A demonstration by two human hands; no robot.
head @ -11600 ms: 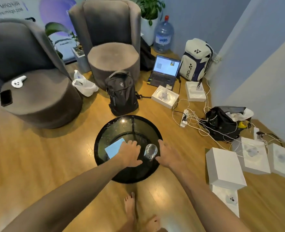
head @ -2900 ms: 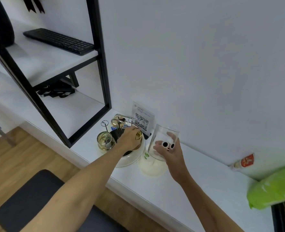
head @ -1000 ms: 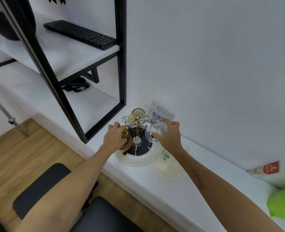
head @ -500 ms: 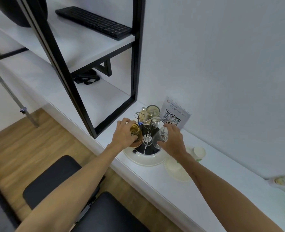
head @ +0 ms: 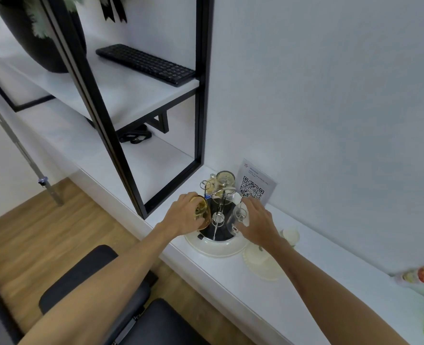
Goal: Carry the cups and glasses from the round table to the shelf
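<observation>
While two hands [head: 181,216] grip, two glasses [head: 201,212]

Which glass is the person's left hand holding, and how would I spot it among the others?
Start at the black shelf frame against the wall; just right of its foot, a round white tray on the counter carries a wire glass rack. The left hand grips the amber glass at the rack's left edge. Its golden tint sets it apart from the clear glass by the right hand.
</observation>
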